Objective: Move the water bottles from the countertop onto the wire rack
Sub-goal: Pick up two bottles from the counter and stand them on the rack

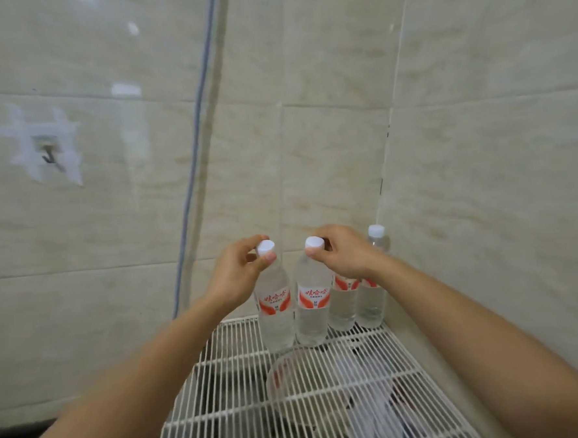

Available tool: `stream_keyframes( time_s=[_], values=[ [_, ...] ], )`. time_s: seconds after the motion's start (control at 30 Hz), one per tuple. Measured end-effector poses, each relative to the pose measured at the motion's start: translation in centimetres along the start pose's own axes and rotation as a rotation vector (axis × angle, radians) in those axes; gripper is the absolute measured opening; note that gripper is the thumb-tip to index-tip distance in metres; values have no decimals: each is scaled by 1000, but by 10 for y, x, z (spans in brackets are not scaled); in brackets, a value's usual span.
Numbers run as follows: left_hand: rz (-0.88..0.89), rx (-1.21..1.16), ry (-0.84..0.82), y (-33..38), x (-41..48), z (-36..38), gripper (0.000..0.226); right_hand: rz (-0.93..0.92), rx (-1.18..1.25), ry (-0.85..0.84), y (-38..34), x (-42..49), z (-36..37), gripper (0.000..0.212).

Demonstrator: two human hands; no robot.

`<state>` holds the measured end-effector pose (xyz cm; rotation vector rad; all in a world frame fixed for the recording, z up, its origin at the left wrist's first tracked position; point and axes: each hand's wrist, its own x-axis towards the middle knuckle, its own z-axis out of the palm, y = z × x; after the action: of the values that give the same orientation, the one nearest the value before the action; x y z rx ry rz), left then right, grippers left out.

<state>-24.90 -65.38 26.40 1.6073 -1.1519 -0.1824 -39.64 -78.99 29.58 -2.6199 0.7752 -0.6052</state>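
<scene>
Several clear water bottles with white caps and red-and-white labels stand upright in a row at the back of the white wire rack (243, 384). My left hand (238, 272) grips the neck of the leftmost bottle (275, 307), just under its cap. My right hand (344, 252) holds the neck of the second bottle (312, 312). Both bottles rest with their bases on the rack. A third bottle (343, 303) is partly hidden behind my right wrist. The fourth bottle (373, 291) stands in the corner by the right wall.
Tiled walls close in behind and to the right of the rack. A grey-blue cord (193, 163) hangs down the back wall, and a hook (48, 155) is stuck on the left. Under the rack's wires lie a clear round container (284, 378) and dark objects.
</scene>
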Motion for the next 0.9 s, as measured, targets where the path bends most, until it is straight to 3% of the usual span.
stream_keyframes(
  time_s=[0.1, 0.9],
  values=[
    [-19, 25, -16, -5, 18, 17, 39, 21, -9, -14, 18, 14, 2, 31],
    [-81, 4, -146, -19, 65, 37, 46, 102, -83, -56, 34, 56, 8, 33]
  ],
)
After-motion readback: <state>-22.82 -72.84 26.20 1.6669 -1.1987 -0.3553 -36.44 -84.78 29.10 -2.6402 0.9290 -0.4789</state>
